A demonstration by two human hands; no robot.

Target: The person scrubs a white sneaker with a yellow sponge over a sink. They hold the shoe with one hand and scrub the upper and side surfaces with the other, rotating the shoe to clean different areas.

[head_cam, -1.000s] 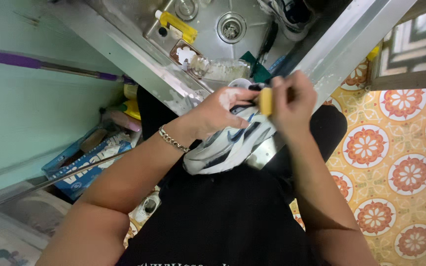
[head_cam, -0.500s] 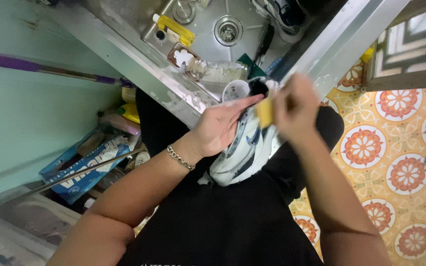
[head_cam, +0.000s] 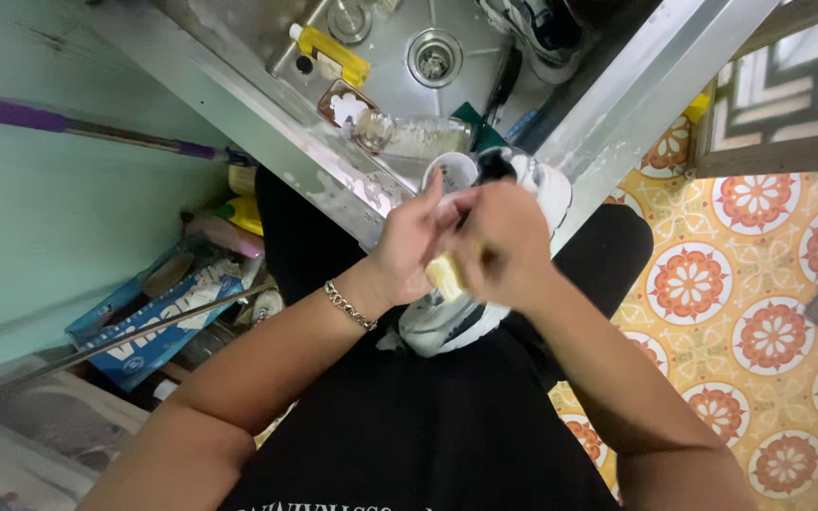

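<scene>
- The left hand [head_cam: 414,241], a silver chain bracelet [head_cam: 348,306] on its wrist, is curled around a white and dark blue sports shoe [head_cam: 447,317], fingers wrapped over the upper near its opening.
- The shoe is held in the air over the person's lap, just in front of the edge of the stainless steel sink [head_cam: 390,90]; its sole end points down toward the black shirt [head_cam: 409,426] and its opening points up toward the sink.
- The right hand [head_cam: 504,246] is closed on a small yellow sponge-like block [head_cam: 447,274] and presses it against the side of the shoe; the hand is blurred, so the exact finger grip cannot be told.
- The two hands touch each other over the shoe.
- In the sink basin lie a round metal drain [head_cam: 435,57], a yellow-handled brush [head_cam: 333,52], a clear plastic bottle on its side [head_cam: 409,137], a black-handled tool [head_cam: 504,85], and a second white and dark shoe [head_cam: 532,28] at the far edge.
- To the left, below the sink, a blue cardboard box [head_cam: 158,317] sits among yellow bottles [head_cam: 243,213] and other clutter, and a purple-handled pole [head_cam: 87,128] leans along the pale green wall [head_cam: 40,218].
- To the right, the floor [head_cam: 769,331] is tiled in yellow with orange and white flower rounds.
</scene>
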